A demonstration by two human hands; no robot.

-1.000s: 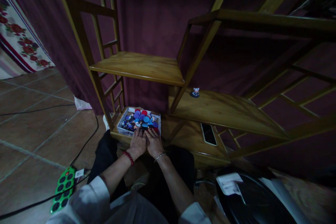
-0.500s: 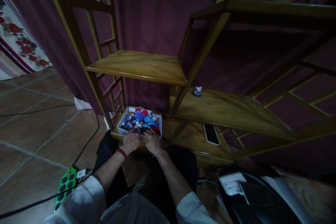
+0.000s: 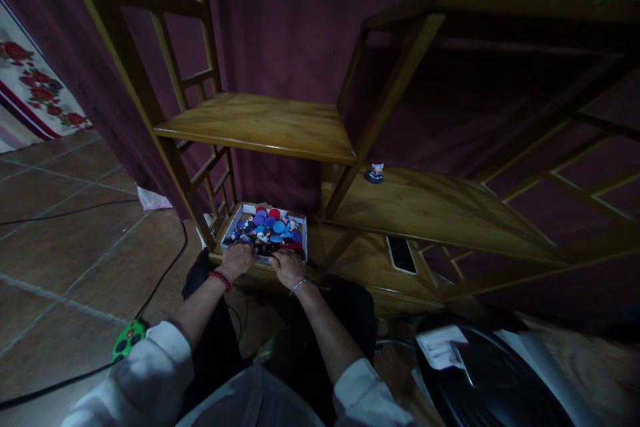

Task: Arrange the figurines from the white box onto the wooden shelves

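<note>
A shallow white box full of small figurines and round blue, purple and red discs rests on the low shelf in front of me. My left hand, with a red bead bracelet at the wrist, lies over the box's front left edge, fingers loosely bent and not closed on anything visible. Over the front edge, further right, is my right hand, wearing a silver bracelet. Its fingers are apart and reach the dark and red pieces at the front. The fingertips of both hands are partly hidden.
A single small figurine on a dark base stands on the right shelf. Below it lies a phone. A wooden shelf board overhangs the box. A green power strip and cables are on the floor; a black stool stands right.
My left hand has shifted left along the box's front edge, away from my right hand. My right hand has moved slightly left. The box stays in place on the shelf.
</note>
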